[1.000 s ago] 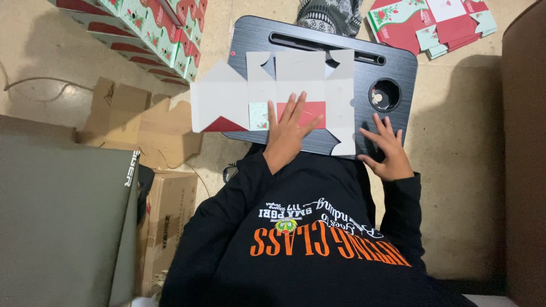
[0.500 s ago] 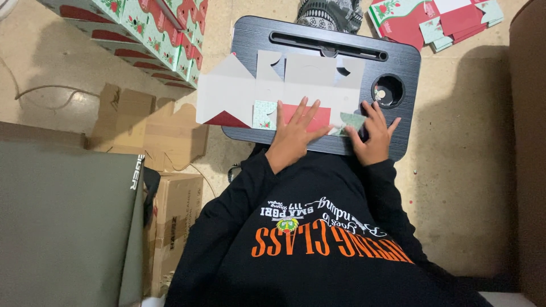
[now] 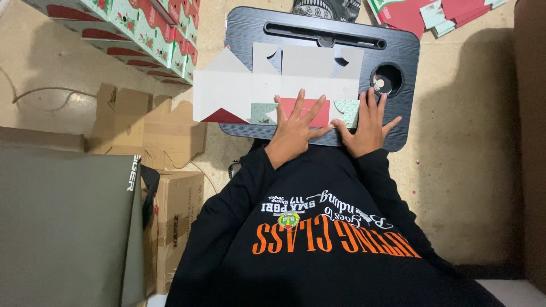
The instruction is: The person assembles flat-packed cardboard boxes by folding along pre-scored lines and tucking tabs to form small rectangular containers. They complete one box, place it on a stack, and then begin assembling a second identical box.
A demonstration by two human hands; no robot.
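Note:
A flat, unfolded cardboard box blank [image 3: 296,79], white on its upper face, lies across a black lap desk [image 3: 244,28]. Its near edge is folded over and shows a red panel [image 3: 304,108] and green patterned flaps. My left hand [image 3: 296,128] lies flat on the red panel with fingers spread. Spread the same way, my right hand [image 3: 367,122] presses the green flap [image 3: 347,111] beside it, just below the desk's round cup hole [image 3: 387,79]. Neither hand grips anything.
Stacked red and green printed boxes [image 3: 142,40] stand at the upper left, and more flat printed blanks [image 3: 432,11] lie at the upper right. Brown cartons [image 3: 170,210] and a dark green bag [image 3: 62,222] sit on the floor at my left.
My right hand has left the desk's right edge, folded the blank's near flap over and now presses it flat. My left hand has stayed on the red panel.

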